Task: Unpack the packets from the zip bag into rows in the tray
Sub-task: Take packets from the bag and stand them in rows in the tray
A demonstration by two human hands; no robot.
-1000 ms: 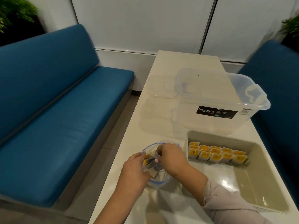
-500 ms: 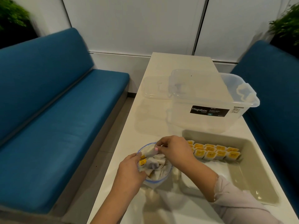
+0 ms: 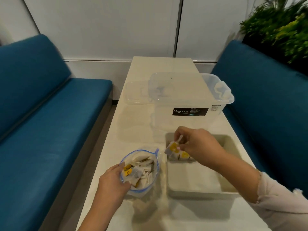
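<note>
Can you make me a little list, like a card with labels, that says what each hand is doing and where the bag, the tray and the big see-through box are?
left hand: holds the near rim of the zip bag
right hand: pinches one packet over the tray's left end
zip bag: open, on the table, left of the tray, packets inside
tray: beige, some packets inside, partly hidden by the right hand
clear box: behind the tray, labelled Megabox
table: white, between two blue benches

surface: white table | on it: zip bag, tray, clear Megabox bin, lid
</note>
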